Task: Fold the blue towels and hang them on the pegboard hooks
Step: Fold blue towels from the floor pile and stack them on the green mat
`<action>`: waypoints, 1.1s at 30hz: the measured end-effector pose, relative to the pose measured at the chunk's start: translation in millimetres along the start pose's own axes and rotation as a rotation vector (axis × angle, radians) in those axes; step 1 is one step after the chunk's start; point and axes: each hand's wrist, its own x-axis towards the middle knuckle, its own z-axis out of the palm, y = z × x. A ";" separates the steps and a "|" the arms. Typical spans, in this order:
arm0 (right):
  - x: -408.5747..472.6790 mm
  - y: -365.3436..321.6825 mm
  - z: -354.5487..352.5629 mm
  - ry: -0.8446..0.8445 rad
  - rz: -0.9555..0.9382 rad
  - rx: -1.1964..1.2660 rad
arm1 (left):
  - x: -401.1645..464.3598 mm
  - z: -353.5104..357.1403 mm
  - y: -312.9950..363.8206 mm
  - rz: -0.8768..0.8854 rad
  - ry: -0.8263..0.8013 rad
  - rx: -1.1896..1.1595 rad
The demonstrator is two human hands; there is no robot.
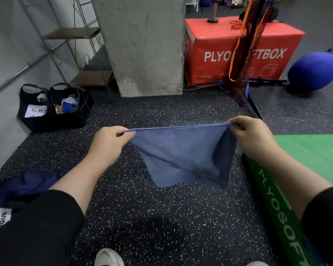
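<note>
One blue towel (183, 156), soft and doubled over with a stitched top hem, hangs in the air above the speckled floor (142, 217). Its taut top edge runs left to right, the body tapering downward. Two hands: my left hand (112, 143) and right hand (248, 133) each pinch one upper corner.

Both bare forearms reach forward from short black sleeves, spread apart at about the same height. The left hand (109, 144) pinches the left top corner of a blue terry-cloth towel (183, 156), thumb over curled fingers. The right hand (251, 135) pinches the towel's right top corner, knuckles up. The towel's top edge runs taut between the two hands.
</note>
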 end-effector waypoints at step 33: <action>-13.5 -82.6 62.2 -0.440 -0.310 0.311 | -21.5 33.5 28.7 -0.077 -0.702 -0.316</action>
